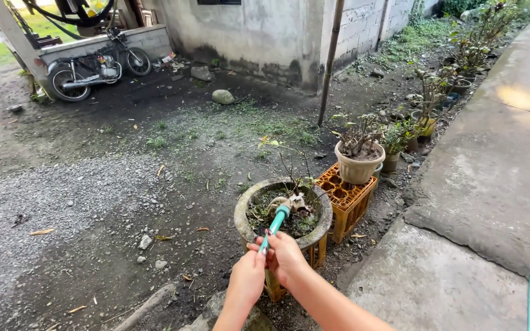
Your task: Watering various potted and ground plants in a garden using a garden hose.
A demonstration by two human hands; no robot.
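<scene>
Hands: left hand (248, 277) and right hand (285, 254), fingers closed tight around thin green rubber hose (275, 225). Just past fingertips, hose tip over big round grey stone pot (243, 208). Water spraying on plant; orange plastic crate (346, 197) beyond, pots there unwatered.

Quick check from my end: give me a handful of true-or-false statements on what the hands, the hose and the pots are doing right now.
1. Both hands, left hand and right hand, grip the teal garden hose end. True.
2. The hose end points into the round weathered concrete planter. True.
3. The beige plastic pot stands on bare gravel. False: it sits on an orange plastic crate.
4. A motorcycle is parked by the far wall. True.
5. The concrete planter holds a tall leafy tree. False: only bare twigs and low greenery show.
</scene>
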